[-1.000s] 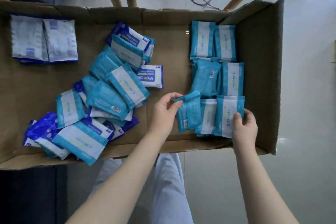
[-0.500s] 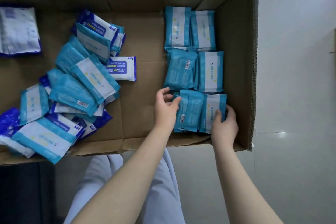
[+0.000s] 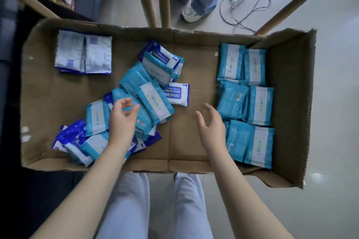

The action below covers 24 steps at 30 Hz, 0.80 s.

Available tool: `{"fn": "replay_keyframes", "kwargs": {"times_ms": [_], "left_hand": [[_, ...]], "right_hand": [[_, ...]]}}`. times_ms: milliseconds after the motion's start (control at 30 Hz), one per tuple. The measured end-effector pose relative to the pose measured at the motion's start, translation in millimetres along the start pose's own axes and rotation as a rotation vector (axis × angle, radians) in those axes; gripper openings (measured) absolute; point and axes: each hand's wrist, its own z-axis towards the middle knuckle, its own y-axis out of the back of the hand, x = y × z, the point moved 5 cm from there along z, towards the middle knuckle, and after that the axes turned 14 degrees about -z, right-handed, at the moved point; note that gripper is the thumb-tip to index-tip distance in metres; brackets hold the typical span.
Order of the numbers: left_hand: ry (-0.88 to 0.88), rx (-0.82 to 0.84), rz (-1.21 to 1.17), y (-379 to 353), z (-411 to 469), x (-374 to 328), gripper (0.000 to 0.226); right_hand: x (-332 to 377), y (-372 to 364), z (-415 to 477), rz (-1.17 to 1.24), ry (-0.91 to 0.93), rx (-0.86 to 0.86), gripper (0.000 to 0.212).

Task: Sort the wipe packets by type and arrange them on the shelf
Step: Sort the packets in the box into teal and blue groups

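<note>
Item: one shallow brown corrugated cardboard box, open at the top, viewed from above. Left hand: held empty, its fingers loosely curled and parted, nothing gripped; whether they touch the packets beneath cannot be told. Directly under and around these fingers a jumbled heap of teal-and-white and dark blue plastic wipe packets is spread, overlapping at all angles. Just beyond the fingertips, at the heap's far edge, one white-and-blue packet marked "75%" is laid flat. Farther beyond and to the left of the same fingers, two pale white packets with blue edging are placed side by side, well apart from the heap. Right hand: held empty over bare cardboard, its fingers spread and relaxed. Immediately to the right of these fingers, teal-and-white packets sorted in three rows of two are ranged against the box's right wall, some face up, some showing barcodes.
</note>
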Motion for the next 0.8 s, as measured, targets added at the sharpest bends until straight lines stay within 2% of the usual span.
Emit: {"fn": "replay_keyframes", "kwargs": {"times_ms": [67, 167, 200, 267, 433, 600, 667, 800], "left_hand": [[0.050, -0.006, 0.137, 26.2, 24.5, 6.3, 0.047], [0.258, 0.017, 0.351, 45.0, 47.9, 32.3, 0.084], [0.322, 0.019, 0.395, 46.4, 48.2, 41.1, 0.089], [0.353, -0.008, 0.424, 44.0, 44.0, 52.5, 0.081], [0.214, -0.091, 0.380, 31.1, 35.3, 49.9, 0.051], [0.071, -0.168, 0.277, 30.3, 48.9, 36.7, 0.035], [0.070, -0.126, 0.214, 28.5, 58.7, 33.1, 0.027], [0.118, 0.033, -0.095, 18.7, 59.9, 21.0, 0.012]], "right_hand": [[30.1, -24.1, 4.9, -0.014, 0.051, 0.056, 0.046], [59.1, -63.1, 12.8, -0.018, 0.047, 0.161, 0.053], [65.1, -74.3, 15.1, -0.017, 0.028, 0.188, 0.056], [72.7, -91.6, 20.4, -0.035, -0.015, 0.209, 0.057], [72.5, -108.2, 33.0, -0.103, -0.114, 0.170, 0.049], [69.4, -113.9, 32.9, -0.040, -0.189, 0.204, 0.024], [67.4, -116.2, 32.5, 0.033, -0.215, 0.196, 0.015], [66.5, -118.2, 29.2, 0.221, -0.268, 0.248, 0.011]]}}
